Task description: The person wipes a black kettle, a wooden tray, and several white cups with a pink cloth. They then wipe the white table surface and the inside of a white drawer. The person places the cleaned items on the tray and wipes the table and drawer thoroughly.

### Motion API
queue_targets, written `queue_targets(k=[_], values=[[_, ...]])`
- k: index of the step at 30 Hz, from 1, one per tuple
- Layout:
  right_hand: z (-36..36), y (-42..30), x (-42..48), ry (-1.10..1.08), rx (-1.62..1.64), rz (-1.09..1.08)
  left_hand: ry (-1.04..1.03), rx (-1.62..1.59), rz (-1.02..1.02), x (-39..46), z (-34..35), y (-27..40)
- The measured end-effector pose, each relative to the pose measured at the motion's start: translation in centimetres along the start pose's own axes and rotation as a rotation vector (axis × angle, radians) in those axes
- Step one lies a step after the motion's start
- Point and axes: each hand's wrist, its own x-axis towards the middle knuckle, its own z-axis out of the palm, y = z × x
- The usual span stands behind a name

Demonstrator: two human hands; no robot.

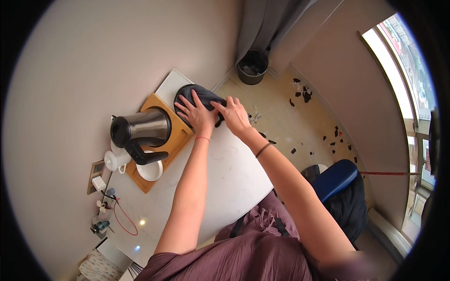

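A dark, soft bag or cloth item lies at the far end of a white table. My left hand rests on it, palm down with the fingers spread. With my right hand I pinch the item's right edge between thumb and fingers. A dark rounded rim shows around its left side; whether it is part of the same item, I cannot tell. Beside my left hand, a wooden tray carries a steel electric kettle with a black handle and a white dish.
A lidded white cup stands near the wall socket. A red cable curls on the table's left. Beyond the table are a black bin, scattered dark scraps on the floor, and a blue-topped seat at right.
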Motion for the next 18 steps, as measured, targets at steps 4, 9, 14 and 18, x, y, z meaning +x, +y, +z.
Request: queue_targets(k=[4,9,14,18], values=[[-2.8,3.1,-8.7,-0.015,0.105,0.04,-0.063,-0.015,0.179,-7.8,-0.5,2.7],[-6.9,5.5,-22.9,-0.065,0.1,0.227,-0.319,-0.131,0.442,-19.9,-1.5,7.2],[-9.8,7.0,-32.3,-0.063,0.191,0.349,-0.509,-0.37,0.741,-29.4,-0.4,10.1],[-11.5,7.0,-32.6,0.102,0.219,0.403,-0.412,-0.459,0.817,-31.9,-1.8,9.9]])
